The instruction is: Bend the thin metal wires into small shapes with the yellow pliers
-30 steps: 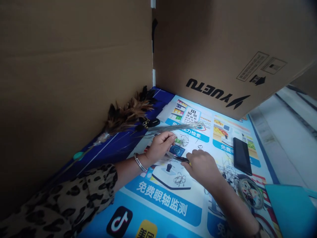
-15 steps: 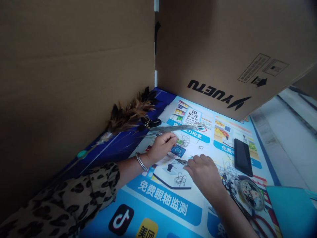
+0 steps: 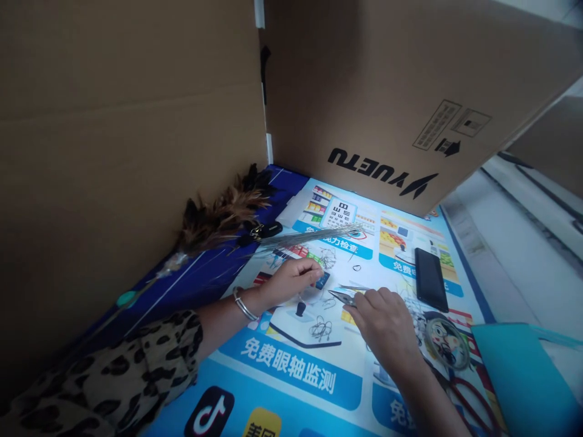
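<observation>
At the left edge of the tabletop [image 3: 291, 371], which is covered by a blue printed poster, a feather duster [image 3: 217, 217] lies along the cardboard wall [image 3: 113, 152]. A black key fob [image 3: 269, 230] sits just beside its feathers. The left hand [image 3: 291, 283] comes out of a leopard-print sleeve [image 3: 113, 376] with a bracelet [image 3: 243, 303] at the wrist. It rests near the middle of the tabletop with thumb and forefinger pinched narrowly together. Whether a wire sits between them is too fine to tell. Beyond it, toward the far edge, lies a bundle of straight wires [image 3: 319, 235], thin, grey and fanned out. Just right of the pinched fingertips are the pliers [image 3: 344, 297], slim and metallic, with their pointed tips aimed at the left hand and near it. The right hand [image 3: 387, 325] is closed over their handles, which are hidden under the fingers. A short straight wire [image 3: 355, 286] lies just beyond the pliers, and a small tangle of bent wire loops [image 3: 321, 329] lies on the near side. Further right are a dark phone [image 3: 430, 279], a round tin [image 3: 449, 343] and, at the right edge, a teal folder [image 3: 523, 370]. Compared with half a second ago, the left hand has dropped away from the wire bundle toward the plier tips. More of the pliers now shows beyond the right hand's fingers.
</observation>
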Demonstrator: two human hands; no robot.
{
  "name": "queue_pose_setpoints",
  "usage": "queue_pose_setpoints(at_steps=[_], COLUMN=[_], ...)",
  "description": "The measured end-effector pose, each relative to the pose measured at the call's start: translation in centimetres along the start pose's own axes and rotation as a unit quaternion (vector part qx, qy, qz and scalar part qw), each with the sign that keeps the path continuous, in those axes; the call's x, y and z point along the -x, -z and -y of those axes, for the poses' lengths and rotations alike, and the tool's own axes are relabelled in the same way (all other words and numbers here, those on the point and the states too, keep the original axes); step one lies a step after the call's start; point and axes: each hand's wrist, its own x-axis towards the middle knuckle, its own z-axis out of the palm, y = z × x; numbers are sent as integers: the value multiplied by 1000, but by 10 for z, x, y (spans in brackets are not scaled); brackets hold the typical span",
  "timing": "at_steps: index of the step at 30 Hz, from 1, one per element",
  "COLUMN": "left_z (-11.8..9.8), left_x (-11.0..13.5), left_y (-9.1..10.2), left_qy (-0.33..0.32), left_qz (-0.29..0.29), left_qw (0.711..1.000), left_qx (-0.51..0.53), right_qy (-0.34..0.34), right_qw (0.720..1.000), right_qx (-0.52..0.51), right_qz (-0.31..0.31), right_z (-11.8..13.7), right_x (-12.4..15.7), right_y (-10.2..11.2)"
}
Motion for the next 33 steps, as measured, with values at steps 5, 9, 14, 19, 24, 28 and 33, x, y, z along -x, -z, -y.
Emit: queue_pose_setpoints(at_steps=[5, 9, 14, 19, 24, 28, 33], left_z=[-1, 2, 4, -1, 0, 1, -1], left_x=[1, 2, 2, 4, 10, 14, 16], left_y=[-1, -4, -6, -7, -8, -6, -6], left_qy=[-18, -21, -37, -73, -153, -185, -180], left_qz=[64, 82, 77, 43, -5, -34, -82], left_qw=[997, 995, 989, 977, 942, 930, 931], left_qx=[-26, -49, -117, -197, -300, -316, -307], right_qy=[-3, -5, -8, -29, -64, -103, -120], right_qw=[1000, 1000, 1000, 999, 997, 987, 958], right_qx=[0, -2, -12, -20, -42, -126, -258], right_qz=[-1, -11, -21, -23, -26, -11, 40], right_z=[1, 1, 2, 2, -3, -8, -12], right_x=[2, 3, 5, 5, 6, 7, 6], right_y=[-1, -2, -3, -4, -9, -15, -14])
